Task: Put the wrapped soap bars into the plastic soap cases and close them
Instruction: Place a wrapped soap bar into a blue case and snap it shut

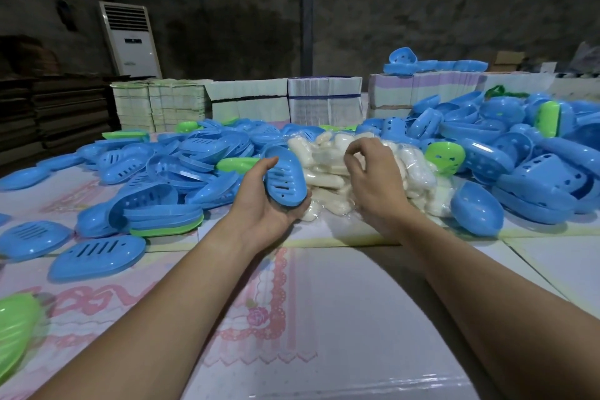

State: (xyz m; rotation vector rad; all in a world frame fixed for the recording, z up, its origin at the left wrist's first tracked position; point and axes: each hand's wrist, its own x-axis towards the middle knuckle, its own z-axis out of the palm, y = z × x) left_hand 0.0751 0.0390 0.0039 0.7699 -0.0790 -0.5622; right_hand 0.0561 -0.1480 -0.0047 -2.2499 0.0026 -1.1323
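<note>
My left hand (259, 201) grips a blue slotted soap case half (284, 177), tilted with its slotted face toward me. Just right of it lies a heap of white soap bars in clear wrap (328, 172). My right hand (373, 178) hovers over that heap with its fingers curled downward; I cannot tell whether they hold a bar. A blue case half (477, 208) lies hollow side up at the right of the heap.
Piles of blue case halves (181, 159) spread to the left and right (535, 153), with a few green ones (441, 157). Stacks of flat cartons (324, 101) line the far table edge. The table (324, 318) near me has a pink patterned cover.
</note>
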